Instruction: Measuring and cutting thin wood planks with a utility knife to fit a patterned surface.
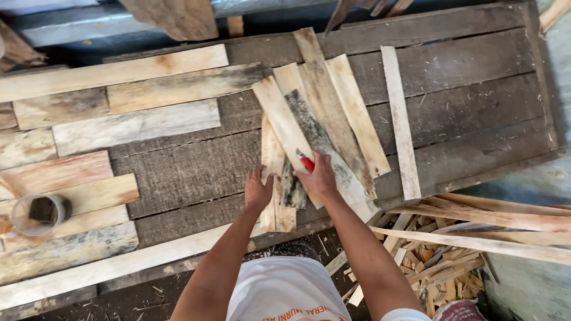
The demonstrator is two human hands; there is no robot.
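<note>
Pressing down on a fanned stack of thin wooden slats (315,125) at the frame's centre, the right hand (319,178) is clenched around a red-handled tool (306,161). The slats' long axes run from lower centre toward upper centre-right, tilted slightly. The left hand (257,191) lies flat and released on the shortest slat (275,178). A grey plank surface (190,172) carries them; a round tin (40,214) sits at left.
</note>
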